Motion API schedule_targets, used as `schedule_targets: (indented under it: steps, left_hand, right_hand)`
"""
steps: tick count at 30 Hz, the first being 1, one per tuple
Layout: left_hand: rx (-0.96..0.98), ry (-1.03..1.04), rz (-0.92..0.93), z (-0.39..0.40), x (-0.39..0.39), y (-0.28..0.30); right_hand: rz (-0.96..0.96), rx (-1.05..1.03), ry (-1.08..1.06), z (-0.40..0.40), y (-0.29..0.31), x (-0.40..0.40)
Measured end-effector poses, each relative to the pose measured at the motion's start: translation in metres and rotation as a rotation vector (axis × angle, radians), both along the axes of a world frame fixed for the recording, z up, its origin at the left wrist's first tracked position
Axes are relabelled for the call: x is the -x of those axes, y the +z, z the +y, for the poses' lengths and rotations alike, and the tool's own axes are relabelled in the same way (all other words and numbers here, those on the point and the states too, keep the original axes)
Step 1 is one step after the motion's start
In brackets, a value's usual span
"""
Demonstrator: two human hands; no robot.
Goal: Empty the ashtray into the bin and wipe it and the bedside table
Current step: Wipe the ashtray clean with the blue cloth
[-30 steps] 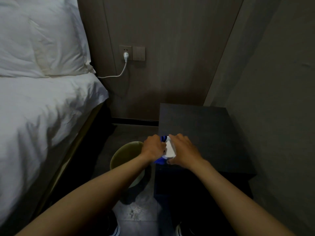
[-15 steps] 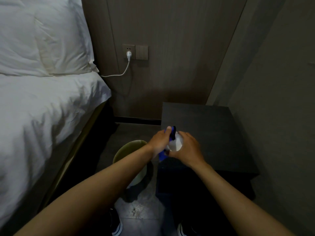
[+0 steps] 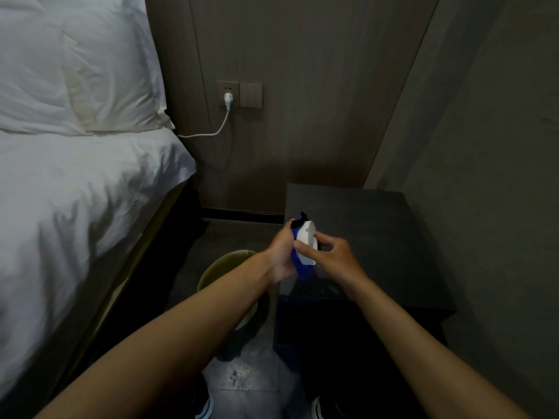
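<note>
1. The white ashtray is held on edge in the air over the near-left corner of the dark tabletop, at about 8 o'clock from its middle. It touches neither the tabletop nor the bin.
2. The left hand has its fingers curled round a blue cloth, which is pressed against the left face of the ashtray. The right hand pinches the ashtray between thumb and fingers from the right.
3. The bin stands on the floor just beside the table, at about 7 o'clock from the hands, partly hidden by the left forearm. What lies inside it cannot be told.
4. Judged from this, the emptying looks finished: the ashtray is tipped on its side and nothing shows spilling from it, and the cloth is already on it.
5. The step in hand appears to be wiping the ashtray. Whether it is clean yet is too small to tell.
6. Left to do, by my reckoning: finish that wipe, set the ashtray down, and wipe the tabletop, which nothing shows being wiped yet.
</note>
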State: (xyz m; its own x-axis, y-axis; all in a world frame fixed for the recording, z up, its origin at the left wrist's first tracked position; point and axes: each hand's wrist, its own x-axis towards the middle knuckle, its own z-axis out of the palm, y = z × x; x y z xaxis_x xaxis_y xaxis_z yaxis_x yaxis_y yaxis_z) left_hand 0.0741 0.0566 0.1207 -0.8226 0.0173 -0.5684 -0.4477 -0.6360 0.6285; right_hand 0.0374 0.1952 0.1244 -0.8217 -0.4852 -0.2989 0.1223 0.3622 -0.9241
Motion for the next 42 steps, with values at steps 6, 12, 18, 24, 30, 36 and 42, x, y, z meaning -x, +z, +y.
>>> schedule_targets:
  steps: [6,12,18,24,30,36,42]
  left_hand:
    - [-0.140,-0.010,-0.019,-0.004,-0.008,0.006]
    - [-0.262,-0.013,-0.025,-0.006,-0.008,-0.007]
    - [-0.227,-0.031,0.014,-0.001,-0.015,-0.008]
    - [-0.069,0.008,0.098,0.004,-0.015,-0.008]
    - [0.450,0.015,0.252,0.030,-0.015,-0.005]
    - [0.752,-0.057,0.625,0.029,-0.034,-0.012]
    - [1.080,-0.085,0.842,0.011,-0.030,-0.009]
  right_hand:
    - [0.220,-0.128,0.072,-0.002,-0.007,0.001]
    - [0.291,-0.215,0.191,0.006,0.001,0.011]
    - [0.399,-0.312,0.086,0.003,0.003,0.008]
    - [0.127,-0.123,-0.023,0.000,0.007,0.004]
    - [-0.082,0.017,-0.261,-0.009,0.016,-0.002]
    - [-0.329,0.273,-0.287,-0.013,0.019,-0.002]
    - [-0.515,0.427,-0.196,-0.004,0.027,-0.002]
